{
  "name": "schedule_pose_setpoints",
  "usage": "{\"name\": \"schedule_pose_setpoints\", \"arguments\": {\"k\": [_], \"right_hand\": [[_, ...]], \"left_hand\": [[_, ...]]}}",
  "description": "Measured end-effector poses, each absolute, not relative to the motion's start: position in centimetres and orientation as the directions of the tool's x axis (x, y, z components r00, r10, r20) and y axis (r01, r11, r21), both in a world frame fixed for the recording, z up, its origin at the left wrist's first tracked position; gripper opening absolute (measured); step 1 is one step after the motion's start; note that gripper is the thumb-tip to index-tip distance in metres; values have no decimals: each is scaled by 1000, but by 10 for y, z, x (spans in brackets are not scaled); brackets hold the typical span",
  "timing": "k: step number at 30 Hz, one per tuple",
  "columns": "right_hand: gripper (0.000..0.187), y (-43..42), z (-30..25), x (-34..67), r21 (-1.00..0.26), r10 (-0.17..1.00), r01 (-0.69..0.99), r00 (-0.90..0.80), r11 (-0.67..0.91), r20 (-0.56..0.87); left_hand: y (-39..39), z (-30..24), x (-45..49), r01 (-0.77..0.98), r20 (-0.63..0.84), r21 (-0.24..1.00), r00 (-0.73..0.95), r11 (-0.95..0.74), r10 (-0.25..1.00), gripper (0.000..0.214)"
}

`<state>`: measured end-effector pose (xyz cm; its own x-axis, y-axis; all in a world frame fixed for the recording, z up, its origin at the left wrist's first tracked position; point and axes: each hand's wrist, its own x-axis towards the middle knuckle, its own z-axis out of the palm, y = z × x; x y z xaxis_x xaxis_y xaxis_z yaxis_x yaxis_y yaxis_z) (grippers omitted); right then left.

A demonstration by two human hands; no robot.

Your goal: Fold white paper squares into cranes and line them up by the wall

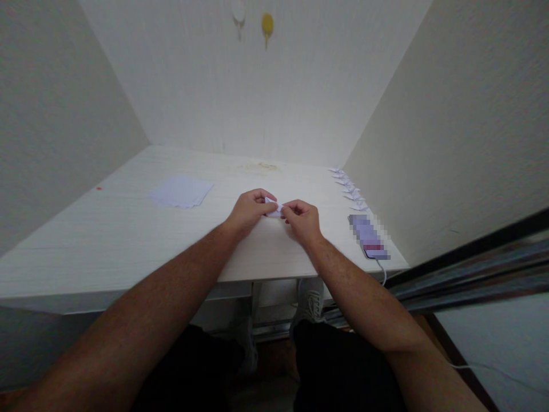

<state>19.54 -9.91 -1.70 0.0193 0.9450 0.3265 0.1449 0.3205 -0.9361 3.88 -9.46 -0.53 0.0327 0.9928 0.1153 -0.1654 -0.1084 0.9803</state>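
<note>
A small folded piece of white paper (pixel 273 206) lies at the middle of the white table (pixel 128 240), pinched from both sides. My left hand (pixel 249 210) grips its left end with curled fingers. My right hand (pixel 302 219) pinches its right end between thumb and fingertips. The two hands nearly touch over the paper, and most of it is hidden under the fingers.
A stack of white paper sheets (pixel 181 191) lies to the left. Several small folded paper figures (pixel 349 187) line the right wall. A phone (pixel 369 236) with a white cable sits at the right front corner. Walls close in on three sides.
</note>
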Motion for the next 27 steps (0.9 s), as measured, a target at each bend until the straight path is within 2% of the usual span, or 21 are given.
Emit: {"name": "schedule_pose_setpoints", "arguments": {"k": [12, 18, 27], "right_hand": [[13, -101, -15, 196, -932, 946, 176, 9, 317, 324], [14, -100, -18, 195, -927, 942, 186, 25, 325, 335], [14, -101, -15, 193, -929, 942, 181, 28, 323, 333]], "left_hand": [[-96, -4, 39, -131, 135, 983, 30, -130, 990, 23], [-93, -7, 38, -160, 96, 983, 29, -91, 995, 28], [-95, -2, 35, -21, 100, 995, 64, -99, 993, 22]]}}
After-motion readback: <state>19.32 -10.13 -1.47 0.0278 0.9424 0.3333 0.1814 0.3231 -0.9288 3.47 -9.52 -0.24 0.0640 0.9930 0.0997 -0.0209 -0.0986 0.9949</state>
